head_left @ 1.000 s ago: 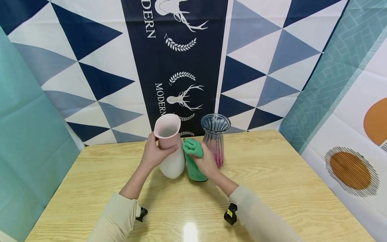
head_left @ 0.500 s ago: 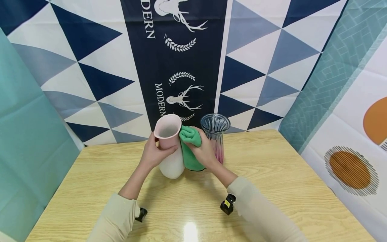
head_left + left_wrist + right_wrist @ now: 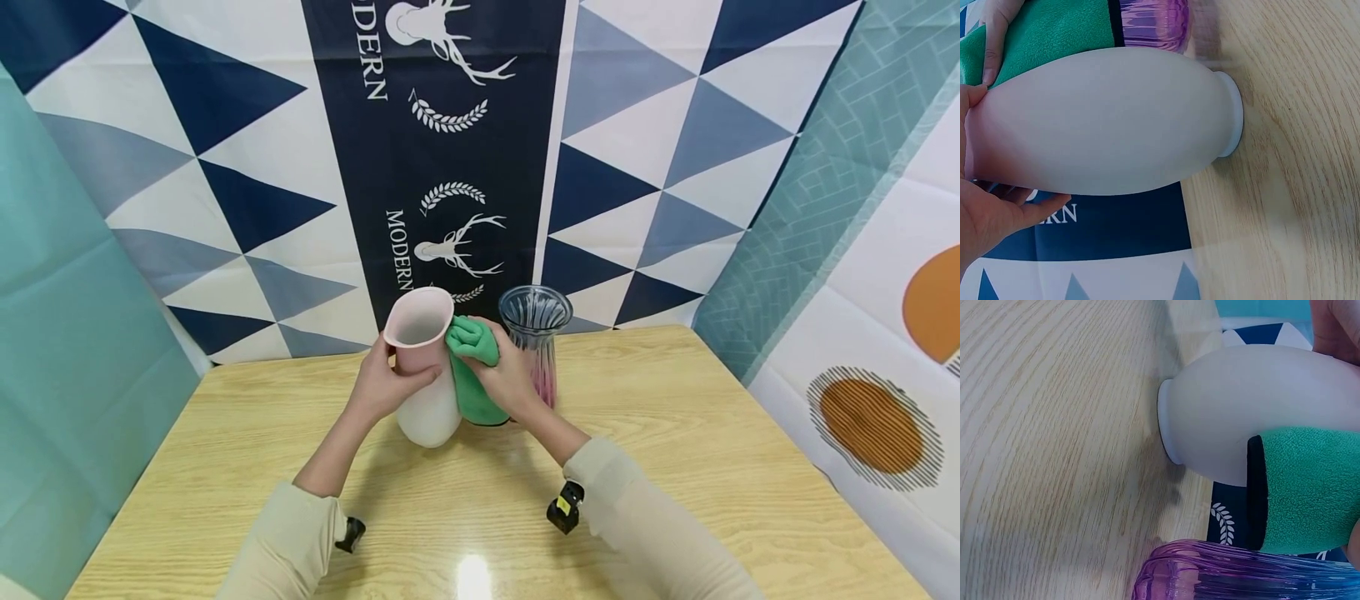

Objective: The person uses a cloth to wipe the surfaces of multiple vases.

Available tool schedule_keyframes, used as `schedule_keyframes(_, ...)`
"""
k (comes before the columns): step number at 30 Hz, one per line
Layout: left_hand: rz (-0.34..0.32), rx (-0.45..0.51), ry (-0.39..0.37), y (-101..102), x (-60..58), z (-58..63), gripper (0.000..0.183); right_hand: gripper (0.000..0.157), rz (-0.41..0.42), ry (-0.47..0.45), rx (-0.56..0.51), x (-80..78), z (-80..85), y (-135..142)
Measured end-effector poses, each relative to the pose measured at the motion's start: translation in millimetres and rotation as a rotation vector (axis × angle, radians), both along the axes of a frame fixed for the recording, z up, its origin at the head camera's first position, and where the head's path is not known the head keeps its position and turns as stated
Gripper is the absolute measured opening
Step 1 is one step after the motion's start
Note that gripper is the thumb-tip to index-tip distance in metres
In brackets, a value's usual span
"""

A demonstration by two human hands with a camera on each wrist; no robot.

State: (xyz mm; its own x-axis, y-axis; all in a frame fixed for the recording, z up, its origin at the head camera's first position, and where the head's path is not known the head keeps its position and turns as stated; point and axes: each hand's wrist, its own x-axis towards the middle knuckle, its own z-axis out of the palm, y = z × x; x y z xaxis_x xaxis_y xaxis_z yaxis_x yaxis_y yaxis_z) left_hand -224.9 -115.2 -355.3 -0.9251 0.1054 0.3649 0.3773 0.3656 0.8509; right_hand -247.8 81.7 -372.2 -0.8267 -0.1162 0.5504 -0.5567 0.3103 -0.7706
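A pale, wood-grained table bears an upright glass vase near its back edge as light glares off the near side; whether the white vase touches the tabletop is unclear.

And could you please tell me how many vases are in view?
2: a smooth pink-and-white vase, held by the left hand, and a ribbed blue-to-pink glass vase, partly behind the right hand on the pale wooden table. I see no others.
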Motion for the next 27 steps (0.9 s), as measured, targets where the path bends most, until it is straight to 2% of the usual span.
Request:
schedule_keyframes(11,-0.009,0.015,-0.043,-2.5,-1.3,-1.7,0.072,0.048,-0.002,-0.047,0.104,1.7,-9.4,3.4)
schedule_keyframes(17,-0.017,0.02,-0.074,-3.4,-2.2,-0.6,0.073,0.048,-0.03,-0.031,0.121,3.1,-19.2,4.0)
schedule_keyframes(25,-0.025,0.008,-0.084,3.7,21.4,27.5,0.069,0.047,-0.06,-0.044,0.133,6.3,-34.8,5.6)
schedule_keyframes(27,-0.028,0.013,-0.095,3.7,22.9,29.6,0.07,0.047,-0.069,-0.051,0.133,7.6,-38.7,5.8)
